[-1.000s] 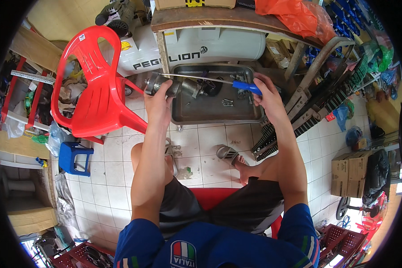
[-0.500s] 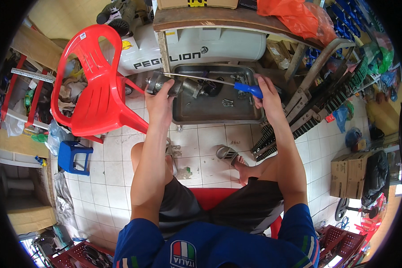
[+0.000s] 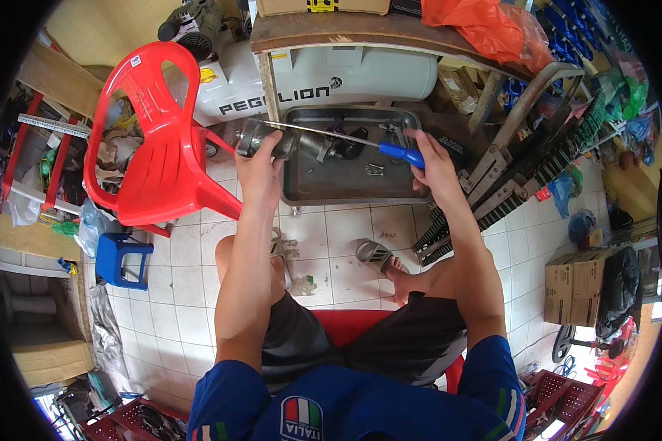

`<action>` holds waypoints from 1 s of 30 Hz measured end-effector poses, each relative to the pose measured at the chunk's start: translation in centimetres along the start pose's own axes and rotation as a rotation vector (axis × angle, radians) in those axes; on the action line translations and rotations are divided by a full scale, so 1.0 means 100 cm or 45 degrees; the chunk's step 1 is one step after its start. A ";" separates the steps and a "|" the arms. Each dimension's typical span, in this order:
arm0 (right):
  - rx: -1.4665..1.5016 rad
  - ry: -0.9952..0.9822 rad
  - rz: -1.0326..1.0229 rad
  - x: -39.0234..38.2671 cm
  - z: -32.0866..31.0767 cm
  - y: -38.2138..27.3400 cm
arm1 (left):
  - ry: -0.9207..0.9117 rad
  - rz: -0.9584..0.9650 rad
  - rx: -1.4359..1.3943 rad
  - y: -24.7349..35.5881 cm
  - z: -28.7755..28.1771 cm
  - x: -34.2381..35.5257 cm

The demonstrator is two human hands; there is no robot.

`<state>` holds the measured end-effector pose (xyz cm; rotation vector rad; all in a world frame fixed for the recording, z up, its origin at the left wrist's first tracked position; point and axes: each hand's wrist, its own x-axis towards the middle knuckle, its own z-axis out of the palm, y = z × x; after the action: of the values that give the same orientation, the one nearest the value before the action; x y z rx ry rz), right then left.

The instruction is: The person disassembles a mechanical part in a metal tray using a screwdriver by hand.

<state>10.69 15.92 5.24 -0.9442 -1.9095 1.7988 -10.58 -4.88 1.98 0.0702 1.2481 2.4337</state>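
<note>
My left hand [image 3: 257, 175] is closed round a dark grey metal cylinder [image 3: 253, 137] at the left rim of a black tray. Further metal housing extends to its right above the tray; whether the two are joined, I cannot tell. In my right hand [image 3: 439, 170] is a long screwdriver [image 3: 402, 153], gripped by its blue handle. Its thin shaft slants up to the left, and the tip lies at the top of the cylinder. Several small bolts [image 3: 374, 170] lie in the tray [image 3: 324, 187], with a black part [image 3: 351, 145] behind them.
A red plastic chair [image 3: 151, 169] stands to the left, near a small blue stool [image 3: 123, 259]. Behind the tray are a white air tank [image 3: 382, 77] and a wooden bench [image 3: 346, 31]. Long metal tools [image 3: 496, 158] lean at the right. Cardboard boxes [image 3: 575, 288] sit farther right.
My right hand has shifted slightly left and the screwdriver handle has dropped a little. My left hand and the cylinder have moved slightly left.
</note>
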 end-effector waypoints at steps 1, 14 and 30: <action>0.042 0.033 -0.045 0.001 0.001 0.000 | 0.011 -0.006 0.006 0.000 0.000 0.000; 0.340 -0.058 -0.085 -0.008 0.003 -0.012 | 0.043 -0.024 0.019 -0.005 0.001 -0.002; 0.218 0.173 -0.159 0.004 -0.002 0.001 | 0.014 -0.055 0.044 -0.006 0.002 -0.003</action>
<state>10.55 16.35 5.05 -0.8455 -1.6652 1.7469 -10.04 -4.54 1.69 0.0398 1.2833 2.3793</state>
